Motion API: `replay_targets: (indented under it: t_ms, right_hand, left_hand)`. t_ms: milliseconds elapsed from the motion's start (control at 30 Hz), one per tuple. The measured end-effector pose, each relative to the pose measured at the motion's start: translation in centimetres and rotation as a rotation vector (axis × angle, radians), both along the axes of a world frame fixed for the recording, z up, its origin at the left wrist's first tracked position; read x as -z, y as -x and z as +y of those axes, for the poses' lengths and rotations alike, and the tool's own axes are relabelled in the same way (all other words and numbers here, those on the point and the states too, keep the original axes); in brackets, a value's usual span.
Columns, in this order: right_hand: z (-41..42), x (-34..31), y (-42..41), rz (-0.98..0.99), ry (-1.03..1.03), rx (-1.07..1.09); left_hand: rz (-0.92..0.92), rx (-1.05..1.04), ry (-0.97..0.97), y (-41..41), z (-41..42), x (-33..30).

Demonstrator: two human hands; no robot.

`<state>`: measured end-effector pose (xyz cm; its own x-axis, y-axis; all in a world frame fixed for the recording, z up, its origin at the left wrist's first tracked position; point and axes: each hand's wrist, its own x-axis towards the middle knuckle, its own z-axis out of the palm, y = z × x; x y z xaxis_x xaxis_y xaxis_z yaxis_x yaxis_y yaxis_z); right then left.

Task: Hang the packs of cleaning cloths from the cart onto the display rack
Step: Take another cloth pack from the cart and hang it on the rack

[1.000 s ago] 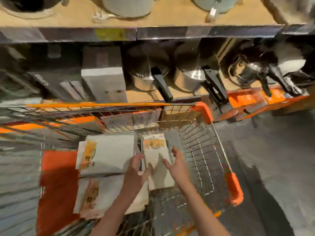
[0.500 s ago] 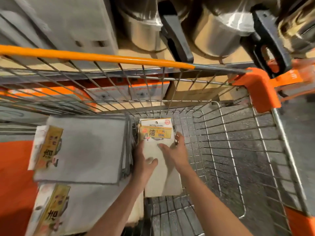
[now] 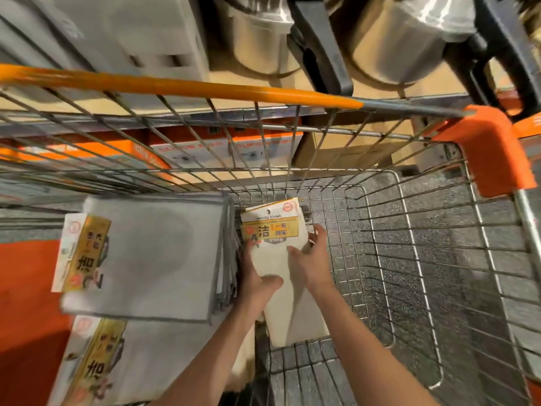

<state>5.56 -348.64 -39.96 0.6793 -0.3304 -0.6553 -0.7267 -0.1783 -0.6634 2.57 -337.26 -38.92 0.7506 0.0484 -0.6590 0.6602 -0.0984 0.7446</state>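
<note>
Down in the wire cart (image 3: 380,259), both hands grip one pack of cleaning cloths (image 3: 281,259) between them. The left hand (image 3: 257,282) holds its left edge with the thumb laid across the white face; the right hand (image 3: 310,259) curls round the right edge. The pack is a tall white cloth with a yellow label band near its top, printed with dark characters. Just left of the left hand lie stacked grey cloth packs (image 3: 146,259) with yellow side labels.
</note>
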Motion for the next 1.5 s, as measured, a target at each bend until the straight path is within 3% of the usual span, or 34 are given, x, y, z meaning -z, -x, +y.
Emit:
replay_targets:
  t_ms: [233,567,867,967,1100,1200,1333,1500]
  right_hand:
    - [-2.9,-1.4,-1.0,0.023,0.009,-0.059]
    - [-5.5,-10.4,0.1,-0.111,-0.092,-0.150]
    - [-2.0,-15.5,2.7,-0.065,-0.138,-0.406]
    - [0.3,-15.5,2.7,-0.042,-0.105,-0.579]
    - [5.0,-15.3,3.0,0.017,-0.191,-0.759]
    - [8.4,-14.6,3.8,0.066,-0.314,-0.818]
    - [12.1,-12.8,4.3,0.107,-0.378,-0.899]
    - [16.3,-9.7,4.6,0.202,-0.194,-1.133]
  left_hand:
    - [0.036,-0.073,0.156,-0.1,-1.9,-2.0]
    - [-0.057,-0.028,0.224,1.7,-1.5,-8.7]
    - [-0.352,-0.103,-0.144,2.0,7.2,-14.6]
    - [-0.390,-0.074,-0.171,2.2,11.1,-16.2]
    - [-0.265,0.002,-0.228,3.5,16.4,-15.8]
    - [-0.118,0.039,-0.160,5.2,19.2,-15.8]
    - [-0.015,0.118,-0.254,7.2,22.0,-15.1]
    - [0.126,0.041,-0.265,9.8,24.8,-12.5]
